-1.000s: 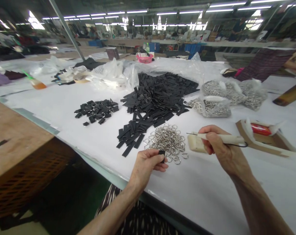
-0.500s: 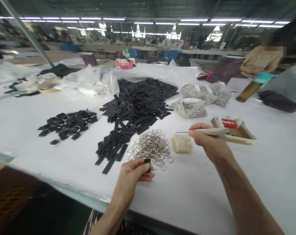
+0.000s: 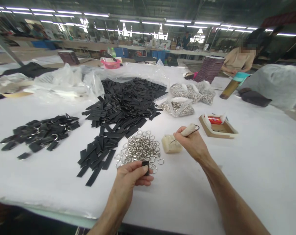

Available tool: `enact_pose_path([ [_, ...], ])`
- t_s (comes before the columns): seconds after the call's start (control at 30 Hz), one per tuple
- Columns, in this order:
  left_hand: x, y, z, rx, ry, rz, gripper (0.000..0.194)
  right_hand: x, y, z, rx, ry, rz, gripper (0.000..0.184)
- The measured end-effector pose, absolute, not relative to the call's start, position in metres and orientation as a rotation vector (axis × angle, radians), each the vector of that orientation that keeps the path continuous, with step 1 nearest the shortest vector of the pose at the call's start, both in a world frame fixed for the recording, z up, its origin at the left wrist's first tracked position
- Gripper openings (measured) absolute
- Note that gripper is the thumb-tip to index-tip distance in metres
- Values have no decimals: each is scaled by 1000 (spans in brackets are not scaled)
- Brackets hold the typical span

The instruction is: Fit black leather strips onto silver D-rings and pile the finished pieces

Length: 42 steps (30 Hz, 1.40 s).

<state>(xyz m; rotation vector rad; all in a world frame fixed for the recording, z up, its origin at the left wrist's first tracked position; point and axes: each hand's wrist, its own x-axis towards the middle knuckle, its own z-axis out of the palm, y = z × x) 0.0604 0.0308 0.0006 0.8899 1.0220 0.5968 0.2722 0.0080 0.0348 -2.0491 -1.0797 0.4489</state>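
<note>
My left hand (image 3: 135, 174) is closed, pinching a folded black strip (image 3: 145, 164) between thumb and fingers. Whether a ring sits in its fold is hidden. Just behind that hand lies a heap of silver D-rings (image 3: 143, 147). My right hand (image 3: 190, 142) grips a pale-handled awl (image 3: 189, 130), its thin metal tip pointing left, over or against a yellowish waxy block (image 3: 171, 144); contact is hard to tell. Loose black strips (image 3: 96, 153) lie left of the rings, in front of a large pile of black strips (image 3: 130, 101).
Folded black strips with rings (image 3: 42, 132) lie at the left. Clear bags of rings (image 3: 178, 106) and a small cardboard box (image 3: 220, 130) stand to the right. Behind are plastic sheeting (image 3: 67, 83), a pink basket (image 3: 110, 63), a bottle (image 3: 233, 85) and a co-worker (image 3: 239, 62).
My right hand has drawn inward and tilted the awl, bringing its tip down to the waxy block. My left hand keeps its pinch on the strip. The view has turned right.
</note>
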Motion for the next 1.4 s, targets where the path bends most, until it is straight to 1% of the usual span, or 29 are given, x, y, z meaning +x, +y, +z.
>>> enact_pose_path([
  [0.3, 65, 32, -2, 879, 1020, 563, 20, 276, 12, 27, -2062, -1100, 538, 17],
  [0.57, 66, 32, -1, 884, 1018, 552, 20, 275, 17, 16, -2065, -1097, 549, 16],
  [0.73, 67, 31, 0, 881, 1017, 563, 19, 277, 14, 24, -2059, -1105, 542, 15],
  [0.83, 66, 29, 1, 876, 995, 581, 17, 279, 8, 32, -1975, -1109, 538, 15],
  [0.9, 66, 27, 1, 869, 972, 595, 16, 280, 5, 37, -1827, -1070, 598, 17],
  [1.03, 66, 24, 2, 864, 923, 620, 13, 270, -1, 44, -1453, -914, 936, 22],
  [1.1, 66, 23, 2, 865, 916, 636, 12, 261, -3, 46, -1342, -877, 1060, 23],
  [1.4, 62, 21, 6, 881, 884, 645, 12, 234, -1, 37, -1288, -908, 1181, 22],
])
